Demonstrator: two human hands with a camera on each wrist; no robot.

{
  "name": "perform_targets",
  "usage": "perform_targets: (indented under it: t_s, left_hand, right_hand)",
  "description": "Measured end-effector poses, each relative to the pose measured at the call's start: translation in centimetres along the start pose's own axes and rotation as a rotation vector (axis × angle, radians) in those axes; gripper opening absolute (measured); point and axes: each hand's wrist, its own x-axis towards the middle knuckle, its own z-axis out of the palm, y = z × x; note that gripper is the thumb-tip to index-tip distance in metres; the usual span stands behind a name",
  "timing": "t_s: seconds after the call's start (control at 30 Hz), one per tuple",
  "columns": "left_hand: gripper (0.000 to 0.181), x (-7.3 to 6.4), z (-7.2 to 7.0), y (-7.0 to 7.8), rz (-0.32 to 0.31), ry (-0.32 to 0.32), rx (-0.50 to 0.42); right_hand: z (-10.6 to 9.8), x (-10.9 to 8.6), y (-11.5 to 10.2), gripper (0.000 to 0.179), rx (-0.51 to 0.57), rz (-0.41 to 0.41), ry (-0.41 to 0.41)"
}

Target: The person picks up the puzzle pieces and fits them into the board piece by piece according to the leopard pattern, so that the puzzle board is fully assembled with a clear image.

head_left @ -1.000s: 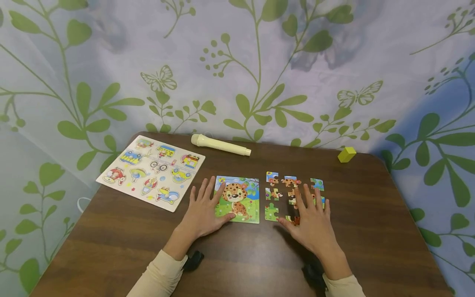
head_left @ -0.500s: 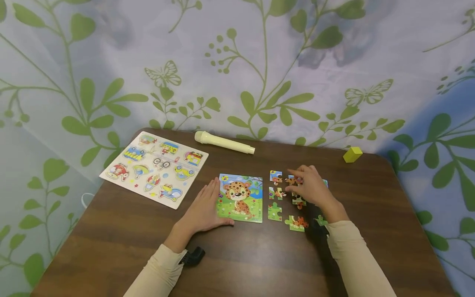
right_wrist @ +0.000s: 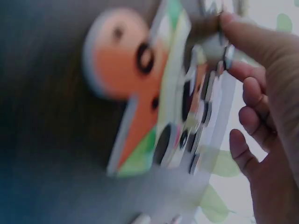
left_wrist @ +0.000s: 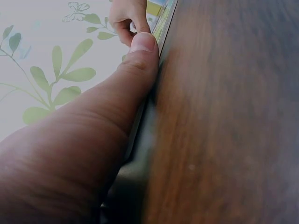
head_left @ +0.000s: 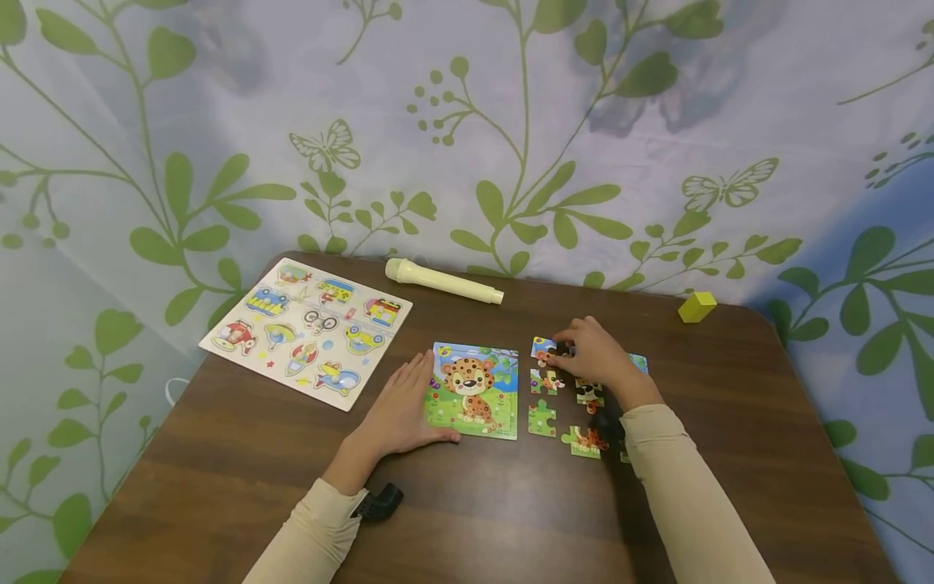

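My left hand (head_left: 394, 414) rests flat on the table at the left edge of a square leopard picture board (head_left: 473, 389). Its fingers lie straight along that edge, and the thumb (left_wrist: 142, 46) extends along the lower left corner. To the right of the board, my right hand (head_left: 598, 357) pinches the upper left jigsaw piece (head_left: 542, 347), thumb and index finger at its right side. Other leopard jigsaw pieces lie loose around and under that hand, such as a green one (head_left: 541, 418) and an orange-and-green one (head_left: 586, 442). The hand and wrist hide several of them.
A white peg puzzle board (head_left: 306, 332) with vehicle pictures lies at the back left. Behind the leopard board is a cream toy microphone (head_left: 443, 281). A yellow block (head_left: 696, 307) stands at the back right, by the patterned curtain (head_left: 409, 162).
My right hand has turned inward and moved left over the loose pieces, its spread fingers closing to a pinch at the upper left piece. The left hand stays at the board's edge.
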Motion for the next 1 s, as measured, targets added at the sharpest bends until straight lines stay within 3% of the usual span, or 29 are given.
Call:
perform_targets:
  t_s: [0.13,0.23,0.4,0.53,0.7,1.0]
  left_hand:
    - [0.139,0.3,0.1,0.3,0.01,0.013,-0.004]
    - [0.139,0.4,0.1,0.4,0.022,0.009,-0.03]
    - [0.141,0.2,0.1,0.4,-0.014,-0.001,-0.016]
    - [0.138,0.3,0.1,0.5,-0.021,0.006,-0.021]
    - [0.135,0.4,0.3,0.6,-0.007,-0.024,-0.034]
    - [0.129,0.0,-0.2,0.4,-0.015,-0.027,0.011]
  right_hand:
    - [-0.3,-0.1,-0.1,0.045,-0.144,-0.069,0.038]
    - [-0.3,0.0,-0.8,0.042,-0.168,-0.089,0.073]
    - [0.7,1.0,-5.2,0.041,-0.117,-0.188,0.116]
    - [1.9,2.2,-9.2,0.042,-0.183,-0.287,0.11]
    - [3.3,2.9,-12.1,0.043,-0.254,-0.288,0.082]
    - [4.1,3.9,-13.8,0.036,-0.275,-0.309,0.069]
